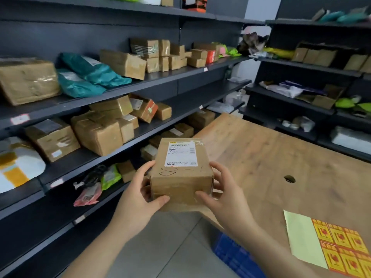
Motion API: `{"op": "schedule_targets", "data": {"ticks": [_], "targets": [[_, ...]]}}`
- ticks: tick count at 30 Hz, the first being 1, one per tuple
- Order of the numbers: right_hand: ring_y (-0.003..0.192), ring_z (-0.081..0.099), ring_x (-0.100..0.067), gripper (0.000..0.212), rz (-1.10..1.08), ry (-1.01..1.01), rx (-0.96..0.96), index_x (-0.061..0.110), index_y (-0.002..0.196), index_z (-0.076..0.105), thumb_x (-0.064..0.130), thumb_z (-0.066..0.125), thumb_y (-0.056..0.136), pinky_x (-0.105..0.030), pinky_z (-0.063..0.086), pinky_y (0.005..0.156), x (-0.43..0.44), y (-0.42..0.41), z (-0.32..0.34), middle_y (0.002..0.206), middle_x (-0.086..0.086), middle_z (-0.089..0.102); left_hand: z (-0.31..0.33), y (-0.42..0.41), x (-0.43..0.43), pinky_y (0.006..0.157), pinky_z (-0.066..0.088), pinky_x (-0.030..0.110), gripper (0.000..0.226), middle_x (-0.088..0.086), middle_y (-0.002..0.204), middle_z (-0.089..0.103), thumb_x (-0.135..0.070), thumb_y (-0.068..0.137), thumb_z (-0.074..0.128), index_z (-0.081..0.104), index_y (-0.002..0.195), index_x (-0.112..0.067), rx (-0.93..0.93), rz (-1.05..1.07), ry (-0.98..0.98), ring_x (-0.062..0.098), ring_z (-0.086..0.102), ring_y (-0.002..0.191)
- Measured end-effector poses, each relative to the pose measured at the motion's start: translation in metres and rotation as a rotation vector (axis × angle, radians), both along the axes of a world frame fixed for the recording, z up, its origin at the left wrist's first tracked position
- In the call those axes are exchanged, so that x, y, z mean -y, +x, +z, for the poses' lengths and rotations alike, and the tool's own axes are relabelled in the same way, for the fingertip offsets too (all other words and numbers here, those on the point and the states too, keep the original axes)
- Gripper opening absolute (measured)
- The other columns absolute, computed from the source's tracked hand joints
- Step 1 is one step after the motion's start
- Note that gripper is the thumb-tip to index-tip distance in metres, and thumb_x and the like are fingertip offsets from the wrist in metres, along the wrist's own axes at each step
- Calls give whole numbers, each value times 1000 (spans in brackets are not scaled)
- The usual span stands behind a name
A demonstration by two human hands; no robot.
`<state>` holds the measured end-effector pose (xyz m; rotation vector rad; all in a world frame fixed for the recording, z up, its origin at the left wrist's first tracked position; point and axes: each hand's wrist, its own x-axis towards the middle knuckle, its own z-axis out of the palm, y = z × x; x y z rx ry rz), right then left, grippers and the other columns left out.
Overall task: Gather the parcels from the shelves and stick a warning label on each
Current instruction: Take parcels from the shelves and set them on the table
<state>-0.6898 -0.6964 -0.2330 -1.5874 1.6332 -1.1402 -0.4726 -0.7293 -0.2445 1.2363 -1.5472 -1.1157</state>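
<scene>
A brown cardboard parcel (180, 173) with a white shipping label and pen marks on top is held in the air between the shelves and the table's near left corner. My left hand (140, 195) grips its left side, thumb on the front face. My right hand (222, 189) grips its right side, fingers curled round the edge. A sheet of yellow-and-red warning labels (341, 245), part of it bare pale backing, lies on the wooden table (271, 157) at the lower right.
Dark shelves (160, 77) along the left carry several cardboard boxes, teal bags (90, 75) and small packets. More shelves (301, 99) with parcels stand behind the table. A blue crate (232, 253) sits on the floor under the table's edge. The tabletop has a round hole (289, 179).
</scene>
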Motion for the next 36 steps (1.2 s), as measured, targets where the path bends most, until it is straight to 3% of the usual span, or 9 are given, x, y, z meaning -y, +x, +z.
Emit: {"op": "schedule_targets", "data": {"ticks": [7,11,13,16,18,23,27,30,36], "targets": [[101,57,7,78,-177,93,-50,44,141,32,24,76,80,-17,51,85,98,-32,-22,119,26,56,-23,-42,135,87,49,14,92,-26,121,55,-7,74,79,29,140,-49,59,-200,87,-10,55,108],[100,58,4,76,-286,147,-15,37,141,34,19,75,80,-16,51,84,153,-48,-36,120,19,58,-31,-69,213,96,49,27,92,-29,120,54,-9,73,80,31,138,-51,142,-286,104,-7,55,109],[102,59,2,75,-331,161,-4,35,141,34,17,74,80,-18,51,86,178,-57,-44,121,17,58,-36,-85,246,95,49,26,91,-29,119,53,-10,74,80,31,139,-48,181,-322,97,-7,55,107],[100,60,-1,73,-387,187,-8,32,141,34,16,73,81,-21,51,86,210,-75,-54,117,18,58,-48,-111,291,96,48,25,90,-21,127,52,-10,74,79,30,142,-42,238,-376,91,-4,53,110],[98,61,-1,73,-411,208,-21,32,141,34,17,73,81,-21,51,86,231,-89,-60,112,20,57,-60,-131,318,101,47,34,92,-16,134,51,-9,74,80,29,142,-42,253,-396,93,4,52,118],[103,61,-8,71,-450,237,-86,29,139,33,18,71,81,-31,52,89,285,-134,-79,118,10,63,-85,-180,374,102,46,41,97,-14,139,48,-20,71,82,22,141,-48,344,-394,37,7,50,122],[109,60,-14,69,-452,266,-127,31,137,31,19,70,81,-38,52,90,324,-172,-100,122,7,62,-101,-220,409,98,47,38,97,-16,135,51,-27,69,83,21,141,-46,444,-366,-11,4,51,118],[109,61,-16,69,-439,296,-147,30,138,30,20,69,81,-38,51,89,351,-195,-117,122,5,63,-113,-245,432,91,47,30,96,-14,131,55,-26,70,83,23,143,-39,523,-336,-49,6,53,111],[108,62,-16,67,-421,319,-200,25,137,31,21,70,82,-35,52,87,391,-223,-146,123,7,62,-141,-276,474,91,49,31,96,-8,130,57,-22,73,81,18,143,-40,559,-345,-25,13,57,112]]}}
